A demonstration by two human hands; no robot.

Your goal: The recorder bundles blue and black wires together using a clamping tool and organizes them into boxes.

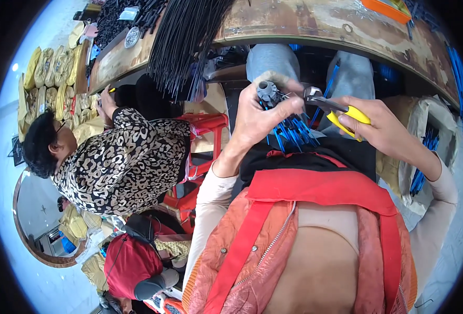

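My left hand point(255, 118) is closed around what looks like an umbrella frame point(267, 91), its round grey hub turned up. Blue and black ribs point(296, 133) fan out below the hub over my lap. In my right hand point(375, 125) is a pair of pliers point(323, 102) with yellow grips, the fingers wrapped around its handles. The pliers' metal jaws are beside the hub, close to my left fingertips. Whether the jaws grip a thin wire there is too small to tell.
A worn wooden table point(294, 21) runs along the far side, with a large bundle of black rods point(184, 42) hanging over its edge. At the right, a pale sack point(440, 112) holds more blue ribs. A co-worker in a patterned top point(127, 157) sits at left near a red stool point(210, 125).
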